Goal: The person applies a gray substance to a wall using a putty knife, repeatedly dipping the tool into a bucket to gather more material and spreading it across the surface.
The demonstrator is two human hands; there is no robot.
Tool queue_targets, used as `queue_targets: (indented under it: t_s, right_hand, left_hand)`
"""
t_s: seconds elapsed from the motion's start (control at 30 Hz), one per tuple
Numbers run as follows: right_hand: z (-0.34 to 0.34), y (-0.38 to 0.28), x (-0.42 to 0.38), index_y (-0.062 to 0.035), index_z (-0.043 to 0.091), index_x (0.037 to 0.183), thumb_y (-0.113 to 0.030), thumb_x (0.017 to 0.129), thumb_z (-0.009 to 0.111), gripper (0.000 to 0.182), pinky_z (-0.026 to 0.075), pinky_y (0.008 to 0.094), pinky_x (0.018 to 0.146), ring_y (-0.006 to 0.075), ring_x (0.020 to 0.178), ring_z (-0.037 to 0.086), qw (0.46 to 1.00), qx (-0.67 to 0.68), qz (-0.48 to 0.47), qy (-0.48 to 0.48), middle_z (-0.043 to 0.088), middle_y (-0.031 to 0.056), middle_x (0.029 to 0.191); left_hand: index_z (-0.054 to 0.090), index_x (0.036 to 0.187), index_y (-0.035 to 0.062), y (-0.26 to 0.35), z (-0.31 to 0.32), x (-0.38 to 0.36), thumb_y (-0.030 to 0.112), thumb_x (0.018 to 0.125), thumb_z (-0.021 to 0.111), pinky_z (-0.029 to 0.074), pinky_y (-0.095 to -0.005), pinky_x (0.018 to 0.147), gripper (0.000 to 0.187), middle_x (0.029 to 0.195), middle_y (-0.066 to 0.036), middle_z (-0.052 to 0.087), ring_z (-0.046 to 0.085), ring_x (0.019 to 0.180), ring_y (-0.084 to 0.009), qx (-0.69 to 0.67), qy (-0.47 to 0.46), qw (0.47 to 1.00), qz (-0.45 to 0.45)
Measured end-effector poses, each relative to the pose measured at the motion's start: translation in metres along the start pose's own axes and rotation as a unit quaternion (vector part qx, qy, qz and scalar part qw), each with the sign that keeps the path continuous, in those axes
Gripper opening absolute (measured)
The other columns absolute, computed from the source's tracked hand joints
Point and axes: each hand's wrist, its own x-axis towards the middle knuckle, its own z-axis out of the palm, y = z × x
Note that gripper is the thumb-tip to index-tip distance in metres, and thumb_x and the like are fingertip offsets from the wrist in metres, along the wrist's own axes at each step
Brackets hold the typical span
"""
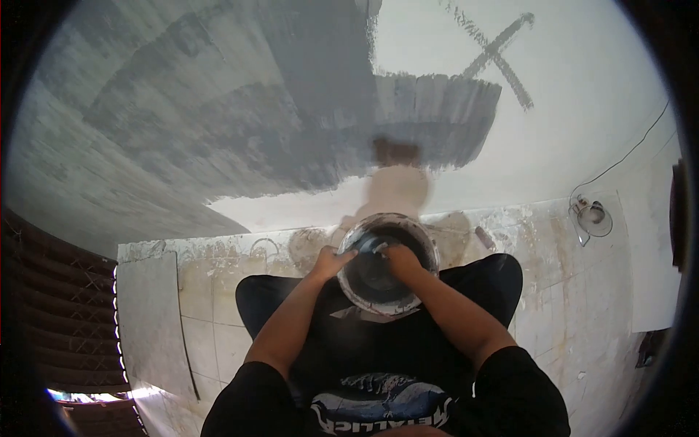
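Observation:
A round bucket (429, 244) with a paint-smeared rim sits between my bent legs, dark grey paint inside it. My left hand (333, 261) is closed on the bucket's left rim, with its thumb reaching over the inner side. My right hand (400, 260) is down inside the bucket, fingers curled around something small. A blue-grey, paint-coated piece (371, 243) shows between the two hands; its kind is not clear. Ahead stands a white wall (582, 95), partly covered with broad grey paint strokes (328, 109) and a grey X mark (494, 52).
A pale tiled floor (553, 306) stained with paint lies around me. At right, a cable runs down to a round, clear-looking object (593, 216). A flat grey board (149, 313) lies at left, beside a brown slatted shutter (62, 306). A reddish-brown block (484, 237) lies near the wall.

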Motion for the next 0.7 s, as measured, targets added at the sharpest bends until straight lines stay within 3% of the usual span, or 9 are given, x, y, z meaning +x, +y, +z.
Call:
queue_targets:
  t_s: [0.03, 0.13, 0.2, 0.23, 0.27, 0.43, 0.53, 0.63, 0.7]
  right_hand:
    - [-0.004, 0.004, 0.004, -0.0074, 0.069, 0.107, -0.006, 0.078, 0.058, 0.031, 0.049, 0.0483, 0.085, 0.0384, 0.092, 0.063, 1.0, -0.008, -0.006, 0.013, 0.067, 0.02, 0.093]
    - [-0.011, -0.01, -0.002, -0.0066, 0.069, 0.103, -0.008, 0.079, 0.058, 0.026, 0.05, 0.0484, 0.083, 0.0382, 0.09, 0.064, 0.999, -0.013, -0.012, 0.027, 0.066, 0.0208, 0.091]
    - [-0.011, -0.009, 0.003, -0.0055, 0.067, 0.103, -0.006, 0.08, 0.061, 0.024, 0.052, 0.0476, 0.081, 0.0369, 0.091, 0.065, 0.998, -0.025, -0.038, 0.051, 0.068, 0.0199, 0.094]
    - [0.001, -0.002, -0.002, -0.0058, 0.067, 0.1, -0.003, 0.08, 0.059, 0.022, 0.052, 0.048, 0.081, 0.0372, 0.09, 0.065, 0.995, -0.064, -0.026, 0.066, 0.068, 0.0194, 0.092]
    - [-0.01, -0.011, -0.003, -0.0061, 0.067, 0.098, -0.002, 0.079, 0.058, 0.021, 0.052, 0.0472, 0.081, 0.0372, 0.091, 0.065, 0.996, -0.087, 0.006, 0.005, 0.068, 0.0191, 0.093]
    - [-0.016, -0.014, 0.0, -0.0057, 0.069, 0.103, -0.004, 0.078, 0.061, 0.026, 0.052, 0.0464, 0.082, 0.0375, 0.093, 0.065, 0.998, -0.042, -0.021, 0.041, 0.068, 0.0181, 0.094]
    - [-0.024, -0.018, 0.003, -0.0052, 0.069, 0.104, -0.004, 0.078, 0.06, 0.027, 0.052, 0.0464, 0.082, 0.0375, 0.094, 0.065, 0.998, -0.017, -0.029, 0.06, 0.068, 0.0184, 0.096]
    - [-0.018, -0.016, 0.002, -0.0036, 0.069, 0.103, -0.003, 0.077, 0.059, 0.028, 0.051, 0.0473, 0.083, 0.0387, 0.095, 0.063, 0.998, -0.004, -0.03, 0.058, 0.067, 0.0198, 0.097]
    - [-0.012, -0.01, 0.003, -0.0006, 0.068, 0.104, -0.002, 0.074, 0.058, 0.031, 0.049, 0.049, 0.086, 0.0411, 0.096, 0.061, 0.998, 0.0, -0.044, 0.046, 0.066, 0.0223, 0.097]
  left_hand:
    - [0.069, 0.096, -0.0085, -0.001, 0.007, 0.001, 0.035, 0.078, 0.078, 0.053, -0.0357, 0.073, 0.048, 0.086, -0.017, 0.071, 0.067, 0.08, -0.0218, -0.073, 0.055, 0.991, 0.097]
    - [0.066, 0.104, -0.0095, 0.024, -0.003, -0.01, 0.041, 0.078, 0.077, 0.053, -0.0376, 0.078, 0.057, 0.094, -0.021, 0.07, 0.067, 0.089, -0.0256, 0.03, 0.032, 0.994, -0.096]
    - [0.058, 0.119, -0.0083, -0.055, 0.008, 0.023, 0.052, 0.075, 0.078, 0.051, -0.0366, 0.087, 0.077, 0.11, -0.02, 0.066, 0.062, 0.105, -0.0286, 0.085, 0.016, 0.989, -0.116]
    - [0.058, 0.119, -0.0078, -0.006, -0.001, 0.001, 0.055, 0.077, 0.075, 0.052, -0.0377, 0.086, 0.078, 0.109, -0.021, 0.067, 0.064, 0.103, -0.0292, 0.075, -0.01, 0.987, -0.14]
    - [0.069, 0.092, -0.0078, 0.0, 0.001, -0.008, 0.048, 0.082, 0.073, 0.054, -0.0367, 0.068, 0.057, 0.081, -0.016, 0.071, 0.069, 0.075, -0.0233, 0.004, 0.034, 0.996, -0.086]
    - [0.069, 0.073, -0.006, -0.023, -0.001, 0.009, 0.045, 0.084, 0.073, 0.047, -0.0344, 0.058, 0.053, 0.06, -0.011, 0.063, 0.06, 0.061, -0.0159, -0.019, 0.03, 0.999, -0.027]
    - [0.07, 0.08, -0.0074, -0.003, -0.003, 0.0, 0.047, 0.088, 0.067, 0.051, -0.0356, 0.066, 0.055, 0.071, -0.016, 0.069, 0.066, 0.067, -0.0207, -0.002, 0.042, 0.999, -0.015]
    - [0.07, 0.077, -0.0073, -0.008, -0.005, 0.01, 0.055, 0.089, 0.06, 0.051, -0.0364, 0.068, 0.065, 0.067, -0.02, 0.067, 0.067, 0.068, -0.0231, 0.082, 0.091, 0.989, -0.08]
    - [0.066, 0.072, -0.0086, -0.009, -0.004, 0.01, 0.061, 0.09, 0.054, 0.05, -0.0421, 0.072, 0.073, 0.069, -0.027, 0.064, 0.065, 0.068, -0.0338, 0.035, 0.1, 0.991, -0.082]
